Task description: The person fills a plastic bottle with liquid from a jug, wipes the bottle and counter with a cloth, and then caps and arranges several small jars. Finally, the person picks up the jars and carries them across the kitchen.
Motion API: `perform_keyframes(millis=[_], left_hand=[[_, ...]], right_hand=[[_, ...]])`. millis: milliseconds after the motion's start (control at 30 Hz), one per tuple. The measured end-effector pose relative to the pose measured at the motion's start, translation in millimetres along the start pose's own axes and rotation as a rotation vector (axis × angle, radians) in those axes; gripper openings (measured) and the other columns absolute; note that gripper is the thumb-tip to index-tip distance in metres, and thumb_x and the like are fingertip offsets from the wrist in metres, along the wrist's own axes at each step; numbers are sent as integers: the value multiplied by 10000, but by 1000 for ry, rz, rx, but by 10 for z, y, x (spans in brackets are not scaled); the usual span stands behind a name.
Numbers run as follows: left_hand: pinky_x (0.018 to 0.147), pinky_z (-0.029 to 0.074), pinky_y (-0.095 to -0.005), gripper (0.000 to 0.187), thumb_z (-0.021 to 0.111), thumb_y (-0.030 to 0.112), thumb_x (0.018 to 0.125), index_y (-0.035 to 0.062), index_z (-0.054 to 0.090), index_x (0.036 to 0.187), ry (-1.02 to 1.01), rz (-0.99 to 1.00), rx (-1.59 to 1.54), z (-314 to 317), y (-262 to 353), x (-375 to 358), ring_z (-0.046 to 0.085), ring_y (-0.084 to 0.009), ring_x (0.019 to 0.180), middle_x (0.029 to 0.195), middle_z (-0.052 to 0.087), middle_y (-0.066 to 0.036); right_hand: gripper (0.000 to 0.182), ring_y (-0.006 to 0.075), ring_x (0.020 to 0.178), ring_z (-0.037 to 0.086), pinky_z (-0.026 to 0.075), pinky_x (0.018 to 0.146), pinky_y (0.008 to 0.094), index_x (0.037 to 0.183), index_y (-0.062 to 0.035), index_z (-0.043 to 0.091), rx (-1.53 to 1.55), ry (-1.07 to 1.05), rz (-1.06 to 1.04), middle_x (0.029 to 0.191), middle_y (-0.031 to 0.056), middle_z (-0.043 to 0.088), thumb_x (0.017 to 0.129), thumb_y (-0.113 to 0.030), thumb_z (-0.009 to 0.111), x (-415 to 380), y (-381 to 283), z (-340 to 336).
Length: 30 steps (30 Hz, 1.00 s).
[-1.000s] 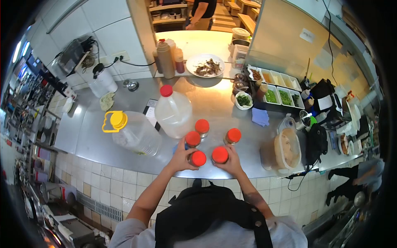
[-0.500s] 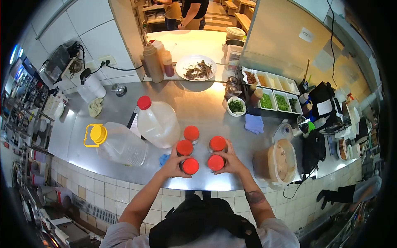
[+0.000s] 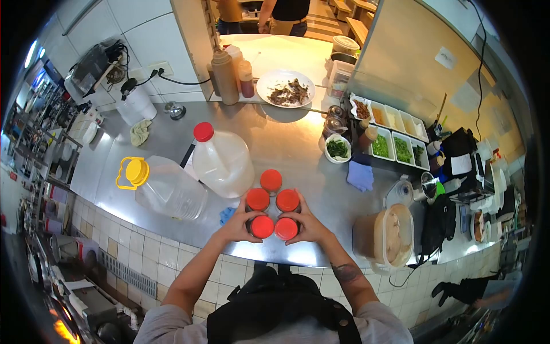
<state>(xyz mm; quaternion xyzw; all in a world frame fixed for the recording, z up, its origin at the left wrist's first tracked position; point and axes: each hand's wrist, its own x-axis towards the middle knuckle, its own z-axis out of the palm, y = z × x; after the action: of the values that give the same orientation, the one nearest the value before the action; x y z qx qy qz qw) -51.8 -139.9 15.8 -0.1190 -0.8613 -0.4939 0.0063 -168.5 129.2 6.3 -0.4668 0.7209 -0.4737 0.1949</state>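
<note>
Here, seen from the head camera, both hands press four red-capped jars (image 3: pixel 272 215) into a tight square near the counter's (image 3: pixel 309 149) front edge: the left hand (image 3: pixel 239 221) cups the left pair, the right hand (image 3: pixel 306 225) the right pair. A fifth red-capped jar (image 3: pixel 271 180) stands just behind them. What the jars hold is hidden. A red-capped jug (image 3: pixel 222 160) of pale liquid stands behind left; a clear yellow-capped jug (image 3: pixel 166 188) lies toward the left edge. A lidded tub (image 3: pixel 387 237) of beige sauce sits at the right front. Bare steel lies open behind the jars.
</note>
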Motion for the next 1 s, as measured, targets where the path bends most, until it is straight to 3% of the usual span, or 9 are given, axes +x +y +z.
perform_keyframes(millis=[233,333,433,500,567,633,733,867,1000], left_hand=[[1174,277,-467,803,952,260,499,143,648,1234,-9,-70,-116,-75,82,-22,235,-385,1440,1566,125,-188],[1170,288,-443,819,930,213,558,116,592,1297,-4,-74,-202,-35,41,4,264,-343,1435,1567,151,-145],[1155,307,-411,848,914,218,608,81,532,1353,-19,-176,-587,52,-108,-30,341,-293,1406,1527,292,-104],[1150,314,-395,853,881,205,659,61,473,1394,-30,-233,-857,98,-131,-117,395,-257,1377,1493,384,-80],[1154,312,-382,839,823,157,735,45,393,1447,-63,-243,-1049,157,-92,-244,435,-216,1347,1466,436,-54],[1150,319,-392,862,808,266,755,53,367,1465,74,-184,-1258,286,55,-407,456,-225,1332,1448,468,-69],[1123,361,-408,943,816,443,712,34,388,1447,227,-118,-1335,170,582,-642,497,-244,1300,1419,504,-98],[1101,399,-435,1023,829,552,653,18,404,1415,405,-56,-1359,4,942,-1087,508,-255,1282,1368,516,-117],[1066,436,-507,1019,836,593,613,12,442,1351,609,65,-1376,-360,1121,-1714,528,-301,1249,1307,533,-152]], right_hand=[[895,410,1440,205,248,1182,503,1275,-161,610,163,27,-61,1552,170,86,470,-292,978,30,-23,134],[993,315,1435,258,285,1174,476,1351,-103,532,402,18,63,1557,120,120,483,-284,980,-1,-31,151],[1057,246,1364,398,344,1144,445,1401,-38,455,831,51,217,1495,94,331,515,-299,968,-69,-110,159],[1022,225,1249,529,407,1094,419,1402,-22,447,1001,2,232,1350,84,533,565,-341,940,-184,9,171],[988,230,1178,587,443,1052,411,1387,-16,455,1071,99,266,1269,88,603,612,-440,899,-303,-55,171],[938,315,1221,553,482,1002,534,1354,-59,465,1185,123,327,1374,128,526,659,-580,819,-485,90,248],[909,397,1208,539,510,906,629,1307,-58,476,1435,37,145,1383,156,496,690,-660,764,-416,6,332],[921,438,1266,469,557,796,640,1283,-68,459,1580,-82,58,1417,198,404,685,-713,733,-99,-773,487],[994,390,1234,517,554,881,543,1275,-24,484,1469,-192,80,1376,205,471,660,-776,697,284,-1391,871]])
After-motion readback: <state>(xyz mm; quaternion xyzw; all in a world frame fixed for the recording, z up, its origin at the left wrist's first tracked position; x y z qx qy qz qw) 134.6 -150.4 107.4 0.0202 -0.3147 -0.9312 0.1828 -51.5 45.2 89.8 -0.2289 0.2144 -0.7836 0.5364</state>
